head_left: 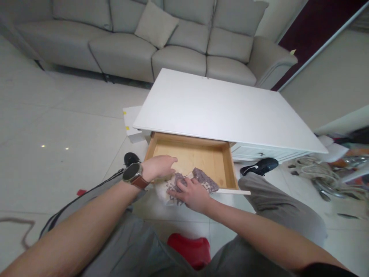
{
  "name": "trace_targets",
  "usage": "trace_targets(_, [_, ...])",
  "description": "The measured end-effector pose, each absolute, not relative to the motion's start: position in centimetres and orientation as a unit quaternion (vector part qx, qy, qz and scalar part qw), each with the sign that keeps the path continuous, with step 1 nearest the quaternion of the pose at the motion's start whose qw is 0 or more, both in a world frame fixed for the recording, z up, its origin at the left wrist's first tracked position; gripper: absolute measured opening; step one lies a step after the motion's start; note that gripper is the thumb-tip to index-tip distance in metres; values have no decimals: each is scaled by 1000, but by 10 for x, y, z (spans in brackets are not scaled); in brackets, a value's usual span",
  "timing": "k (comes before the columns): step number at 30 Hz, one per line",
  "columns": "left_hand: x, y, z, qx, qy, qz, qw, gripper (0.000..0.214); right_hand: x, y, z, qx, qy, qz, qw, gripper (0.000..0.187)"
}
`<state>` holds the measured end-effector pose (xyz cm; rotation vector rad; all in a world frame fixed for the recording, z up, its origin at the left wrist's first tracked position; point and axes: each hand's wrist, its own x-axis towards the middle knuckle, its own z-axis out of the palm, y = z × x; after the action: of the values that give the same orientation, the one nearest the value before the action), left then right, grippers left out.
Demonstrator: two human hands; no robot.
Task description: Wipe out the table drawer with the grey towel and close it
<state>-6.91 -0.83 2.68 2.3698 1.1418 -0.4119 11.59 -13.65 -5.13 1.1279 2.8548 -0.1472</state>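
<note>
A wooden drawer (225, 161) is pulled out of a low white table (219, 107). A crumpled grey-and-white patterned cloth (206, 180) lies over the drawer's front edge. My right hand (193, 194) presses down on the cloth, fingers curled into it. My left hand (158, 166), with a brown-strapped watch (133, 175) on the wrist, rests on the cloth's left part at the drawer's front, fingers together and pointing right. How firmly the left hand grips is hidden.
A grey corner sofa (178, 57) with a cushion (155, 24) stands behind the table. My legs in grey trousers and black shoes (259, 166) flank the drawer. A red stool (191, 250) is under me. Cables and clutter (325, 173) lie at the right.
</note>
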Motion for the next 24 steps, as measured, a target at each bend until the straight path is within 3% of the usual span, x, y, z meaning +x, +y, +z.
trace_targets(4, [-77, 0, 21, 861, 432, -132, 235, 49, 54, -117, -60, 346, 937, -32, -38, 40])
trace_targets(9, [-80, 6, 28, 848, 450, -145, 238, 53, 16, -95, -68, 329, 940, 8, -89, 38])
trace_targets(18, [-98, 30, 19, 846, 478, -103, 212, 53, 35, -40, -66, 348, 934, 39, -73, 39])
trace_targets(24, [-105, 38, 14, 838, 475, -127, 235, 45, 74, -47, -65, 333, 936, 101, -54, 46])
